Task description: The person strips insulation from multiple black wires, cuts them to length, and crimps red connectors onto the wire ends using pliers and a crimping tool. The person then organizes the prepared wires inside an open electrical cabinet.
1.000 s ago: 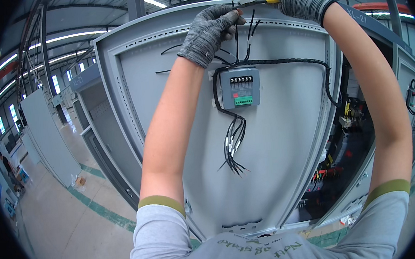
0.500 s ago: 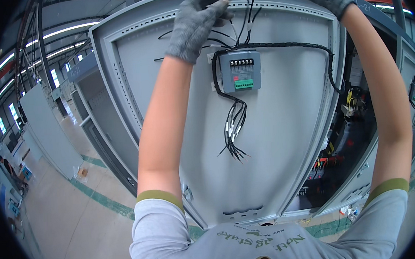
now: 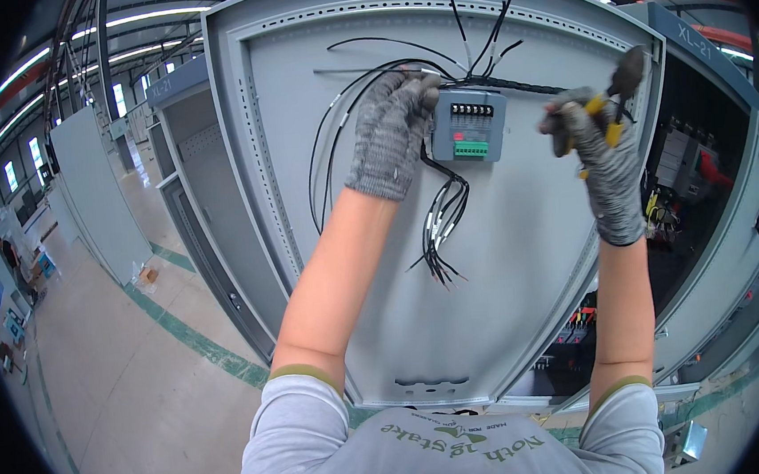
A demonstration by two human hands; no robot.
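Observation:
My left hand (image 3: 389, 134), in a grey knit glove, is closed around black wires (image 3: 332, 116) that arc left out of the harness and hang down beside it. It is just left of a grey control module (image 3: 487, 108) with a black terminal row and a green connector. My right hand (image 3: 601, 162), also gloved and slightly blurred, grips yellow-handled pliers (image 3: 614, 133), their dark head pointing up and away. It is to the right of the module, apart from the panel's wires. Several loose wire ends (image 3: 496, 36) stick up above the module.
The grey cabinet door panel (image 3: 493, 317) has a perforated frame. Below the module hangs a bunch of labelled wires (image 3: 441, 223). An open cabinet (image 3: 681, 160) with wiring stands right, other grey cabinets (image 3: 200, 171) left. A person (image 3: 8, 257) is far left.
My right hand has come down from the panel's top edge, and the pliers now show in it. My left hand has lowered to beside the module; wires now arc and hang around it.

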